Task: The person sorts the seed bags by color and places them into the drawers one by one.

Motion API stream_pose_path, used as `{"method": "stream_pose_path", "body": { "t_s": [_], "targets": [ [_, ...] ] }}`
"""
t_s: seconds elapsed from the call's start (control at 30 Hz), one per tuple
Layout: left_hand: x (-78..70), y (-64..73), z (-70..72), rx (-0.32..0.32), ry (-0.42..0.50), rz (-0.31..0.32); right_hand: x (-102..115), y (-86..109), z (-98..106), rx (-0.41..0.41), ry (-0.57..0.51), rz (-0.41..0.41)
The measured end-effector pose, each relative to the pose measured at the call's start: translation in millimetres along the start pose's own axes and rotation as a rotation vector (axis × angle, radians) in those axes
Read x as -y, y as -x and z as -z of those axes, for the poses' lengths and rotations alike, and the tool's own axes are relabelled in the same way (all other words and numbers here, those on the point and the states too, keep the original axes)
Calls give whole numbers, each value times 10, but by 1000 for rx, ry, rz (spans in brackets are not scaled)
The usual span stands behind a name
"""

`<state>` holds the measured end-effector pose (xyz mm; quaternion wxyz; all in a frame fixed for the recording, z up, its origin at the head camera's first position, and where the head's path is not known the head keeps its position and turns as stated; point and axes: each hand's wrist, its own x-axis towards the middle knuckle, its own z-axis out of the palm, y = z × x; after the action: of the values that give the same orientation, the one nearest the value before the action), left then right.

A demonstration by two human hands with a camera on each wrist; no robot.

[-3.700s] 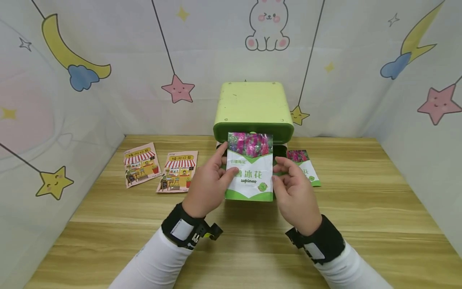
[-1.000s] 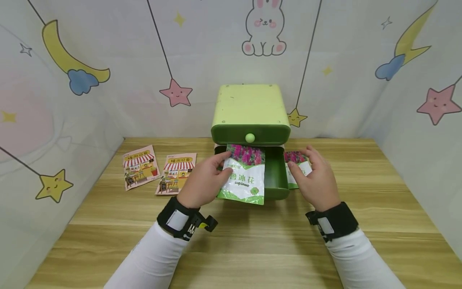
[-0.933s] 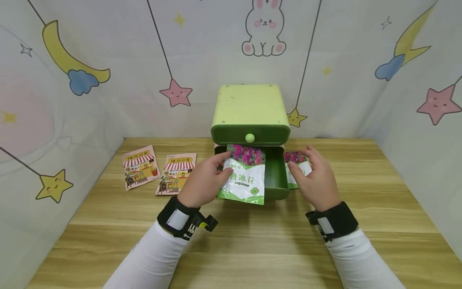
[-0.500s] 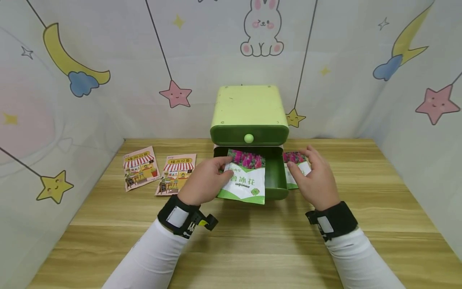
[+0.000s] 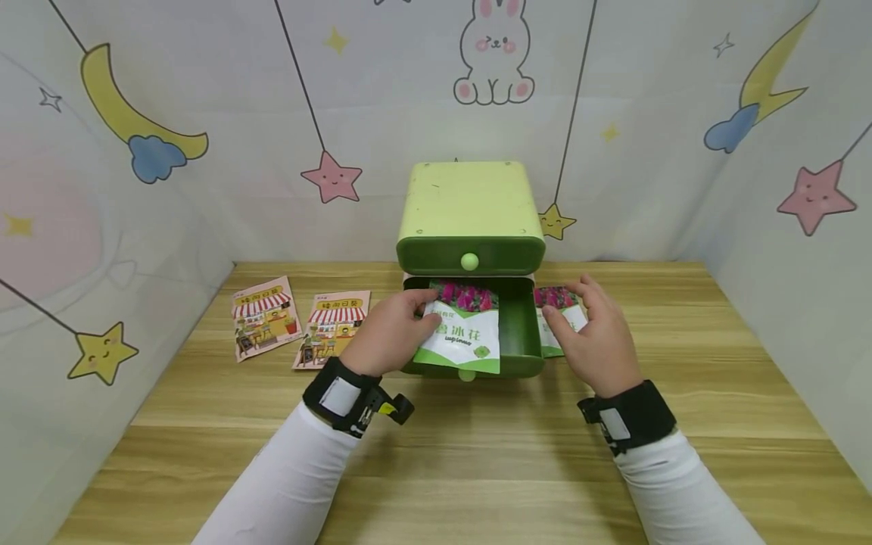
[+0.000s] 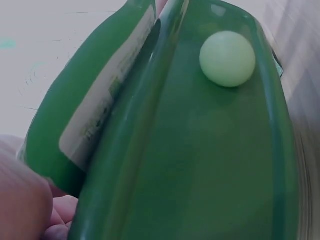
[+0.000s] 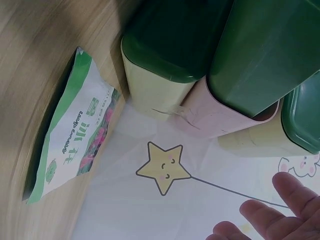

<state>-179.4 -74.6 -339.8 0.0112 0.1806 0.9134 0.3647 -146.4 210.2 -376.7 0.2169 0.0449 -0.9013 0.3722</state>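
Note:
My left hand point(image 5: 390, 333) pinches the left edge of a white and green seed packet point(image 5: 465, 333) with pink flowers printed at its top. The packet lies over the pulled-out green drawer point(image 5: 521, 325), its upper part inside and its lower end near the front rim. In the left wrist view, the packet point(image 6: 95, 100) leans beside the drawer front point(image 6: 215, 145). My right hand point(image 5: 602, 341) hovers right of the drawer, fingers apart and holding nothing. Just beyond it a matching seed packet point(image 7: 75, 130) lies on the table, partly covered by the hand in the head view.
The drawer belongs to a small light-green chest point(image 5: 470, 198) against the printed cloth wall; its top drawer point(image 5: 436, 256) is pushed in. Two pink seed packets with a shopfront picture, one outer point(image 5: 266, 316) and one inner point(image 5: 334, 325), lie left on the wooden table point(image 5: 477, 469).
The flower packet, earlier held up by both hands before the chest, has come down to the drawer and slid slightly inward. My right hand let go and moved right.

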Motion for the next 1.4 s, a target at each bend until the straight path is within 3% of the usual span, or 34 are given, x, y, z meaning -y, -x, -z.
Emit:
{"method": "stream_pose_path", "body": {
  "t_s": [0.77, 1.4],
  "targets": [
    [26, -138, 9, -27, -20, 22, -25, -14, 4, 25, 8, -10],
    [46, -184, -6, -11, -15, 29, -22, -16, 5, 30, 24, -13]
  ]
}}
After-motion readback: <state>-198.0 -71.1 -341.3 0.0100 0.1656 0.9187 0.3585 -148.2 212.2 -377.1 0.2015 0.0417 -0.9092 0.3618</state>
